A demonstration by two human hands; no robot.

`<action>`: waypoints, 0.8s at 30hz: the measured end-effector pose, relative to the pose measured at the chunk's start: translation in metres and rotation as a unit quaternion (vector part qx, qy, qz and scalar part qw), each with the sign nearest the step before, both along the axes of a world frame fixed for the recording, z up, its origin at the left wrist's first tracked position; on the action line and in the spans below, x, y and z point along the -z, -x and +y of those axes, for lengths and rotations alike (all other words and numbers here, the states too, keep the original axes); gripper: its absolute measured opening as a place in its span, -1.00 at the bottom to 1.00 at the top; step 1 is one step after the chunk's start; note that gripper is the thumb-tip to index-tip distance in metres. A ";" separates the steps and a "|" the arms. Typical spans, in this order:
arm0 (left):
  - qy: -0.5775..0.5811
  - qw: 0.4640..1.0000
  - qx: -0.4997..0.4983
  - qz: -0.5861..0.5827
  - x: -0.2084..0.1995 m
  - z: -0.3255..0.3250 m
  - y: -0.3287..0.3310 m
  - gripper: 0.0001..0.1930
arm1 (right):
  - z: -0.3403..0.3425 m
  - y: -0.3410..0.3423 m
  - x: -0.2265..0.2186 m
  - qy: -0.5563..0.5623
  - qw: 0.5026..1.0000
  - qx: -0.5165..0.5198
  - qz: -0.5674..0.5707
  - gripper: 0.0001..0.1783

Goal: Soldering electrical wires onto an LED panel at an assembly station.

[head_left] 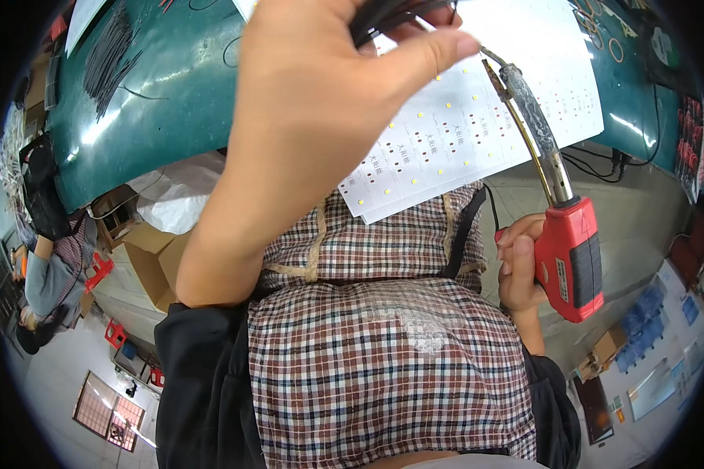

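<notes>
Okay, near to far. Plaid apron [383,367] over my lap, lower centre. Right hand [522,270], right of centre, wrapped round the grip of a red soldering gun [572,258]; its barrel runs up toward the top of the frame. Left hand [352,86], upper centre, grasping a bunch of black wires [383,17]; thumb end is just beside the gun's tip, other fingers mostly hidden. Can't tell if the tip touches anything.

White board sheet [414,176] upper centre to upper right, rows of yellow chips and small pads, another sheet edge beneath. Progress, my read: early on this sheet. Near pads look bare, no wires joined; far part is glare or hidden, can't tell. Unused stock: a dark wire pile [111,59] on the green bench [180,86], upper left. Farther out: co-worker [48,281], left edge.
</notes>
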State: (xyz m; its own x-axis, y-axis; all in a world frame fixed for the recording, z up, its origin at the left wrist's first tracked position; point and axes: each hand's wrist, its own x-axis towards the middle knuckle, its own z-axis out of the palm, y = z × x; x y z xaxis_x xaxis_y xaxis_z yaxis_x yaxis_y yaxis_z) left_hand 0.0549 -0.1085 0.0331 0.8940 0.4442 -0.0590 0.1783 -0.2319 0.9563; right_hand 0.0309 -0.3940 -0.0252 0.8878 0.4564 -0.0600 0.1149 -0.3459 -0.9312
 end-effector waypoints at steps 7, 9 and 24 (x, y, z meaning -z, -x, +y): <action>-0.248 0.967 0.046 0.026 0.037 -0.006 0.003 -0.77 | 0.002 0.005 -0.007 0.015 0.998 0.021 0.051 -0.81; -0.254 0.965 0.046 0.038 0.039 -0.007 0.003 -0.77 | -0.006 0.006 0.002 0.038 0.999 0.005 0.021 -0.80; -0.286 0.956 0.050 0.043 0.040 -0.008 0.003 -0.76 | -0.009 0.000 -0.001 0.121 0.992 -0.023 -0.003 -0.87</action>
